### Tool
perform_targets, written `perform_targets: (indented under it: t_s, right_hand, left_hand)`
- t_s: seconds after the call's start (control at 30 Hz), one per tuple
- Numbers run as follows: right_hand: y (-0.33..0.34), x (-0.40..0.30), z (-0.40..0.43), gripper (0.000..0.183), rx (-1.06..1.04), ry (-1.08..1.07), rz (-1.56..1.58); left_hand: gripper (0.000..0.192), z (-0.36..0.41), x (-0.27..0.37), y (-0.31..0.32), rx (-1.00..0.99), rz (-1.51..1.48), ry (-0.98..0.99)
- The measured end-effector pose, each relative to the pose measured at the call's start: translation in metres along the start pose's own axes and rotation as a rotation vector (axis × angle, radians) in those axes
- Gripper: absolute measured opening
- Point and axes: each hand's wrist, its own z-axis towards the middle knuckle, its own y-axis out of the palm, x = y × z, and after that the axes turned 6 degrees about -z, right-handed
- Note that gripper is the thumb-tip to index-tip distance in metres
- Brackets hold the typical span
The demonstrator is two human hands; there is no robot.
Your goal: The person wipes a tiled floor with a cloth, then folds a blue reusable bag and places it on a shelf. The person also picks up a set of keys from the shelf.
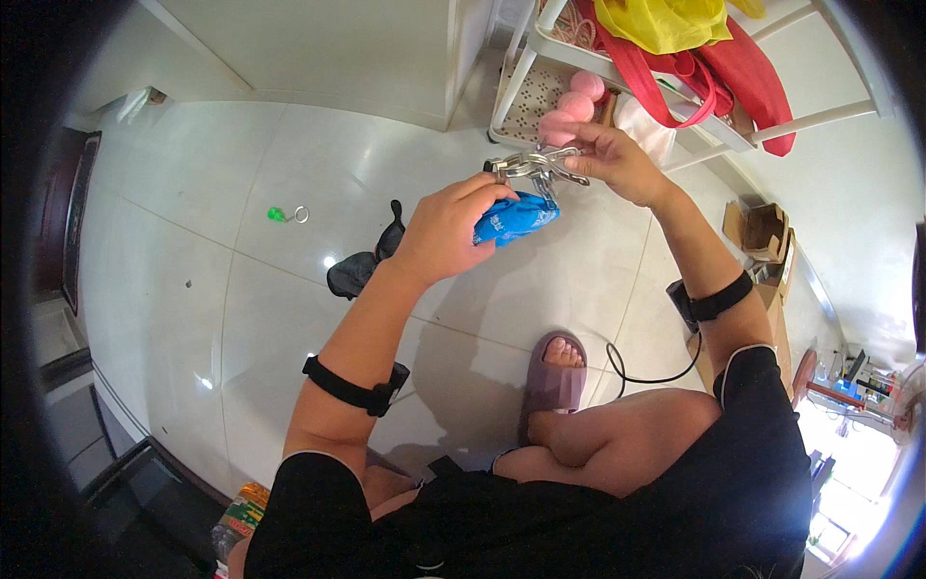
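My left hand (450,230) is closed around a blue bundle (519,216) with white printing; it may be cloth or a soft packet. Shiny metal spring clips (532,165) sit just above the bundle, and the jaw of one reaches down to its upper right edge. The thumb and fingers of my right hand (615,161) pinch the handles at the right end of the clips. My left fingers reach the clips' left end, but whether they grip it is hard to see. Part of the bundle is hidden inside my left palm.
A white shelf cart (515,101) at the upper right holds pink balls (576,106), a red bag (756,87) and a yellow bag (662,25). A black pouch-like item (352,273) and a green keyring (277,214) lie on the tiles. Cardboard boxes (767,231) stand at right.
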Motion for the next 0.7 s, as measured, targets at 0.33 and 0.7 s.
perform_targets:
  t_s: [0.33, 0.7]
  right_hand:
    - [0.003, 0.005, 0.0, 0.055, -0.084, -0.001, 0.023]
    - [0.012, 0.011, 0.002, 0.04, 0.009, -0.035, -0.014]
  left_hand:
    - [0.054, 0.004, 0.001, -0.021, -0.09, 0.273, 0.043]
    - [0.053, 0.006, 0.004, -0.026, -0.126, 0.328, 0.062]
